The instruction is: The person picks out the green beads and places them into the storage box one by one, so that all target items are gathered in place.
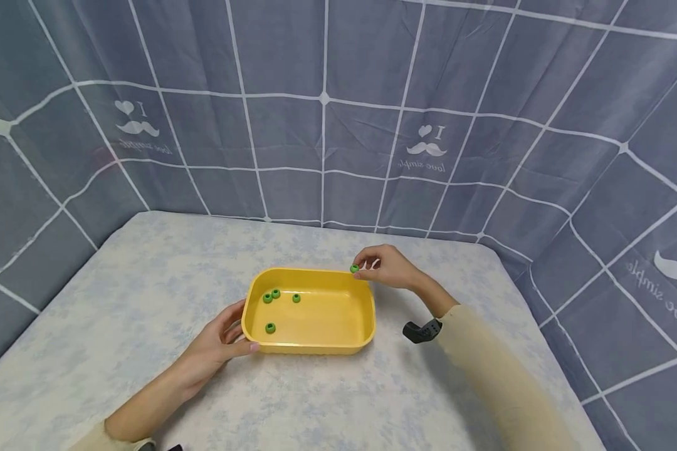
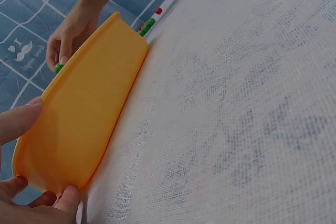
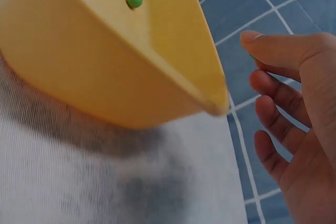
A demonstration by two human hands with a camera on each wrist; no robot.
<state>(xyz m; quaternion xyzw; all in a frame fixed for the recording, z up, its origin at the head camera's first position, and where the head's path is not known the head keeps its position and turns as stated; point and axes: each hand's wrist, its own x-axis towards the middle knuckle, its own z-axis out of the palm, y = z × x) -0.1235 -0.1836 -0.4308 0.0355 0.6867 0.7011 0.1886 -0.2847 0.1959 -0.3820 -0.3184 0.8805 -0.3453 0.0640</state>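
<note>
- A yellow tub (image 1: 321,322) is being grasped by the left grip (image 1: 217,343).
- A green bead (image 1: 354,268) is being pinched by the right grip (image 1: 391,267), near the tub's rim.
- Four other beads (image 1: 270,328) are being held in the tub, right of the left grip.
- The tub is being carried by the table (image 1: 316,404) below.

I see a yellow tub (image 1: 327,316), round-cornered, sitting upright on the table (image 1: 163,269); inside, three green beads (image 1: 276,293) lie around ten o'clock, a fourth bead (image 1: 270,328) at eight. The right fingers (image 3: 270,86) pinch another green bead (image 1: 354,268) by the rim near two.
</note>
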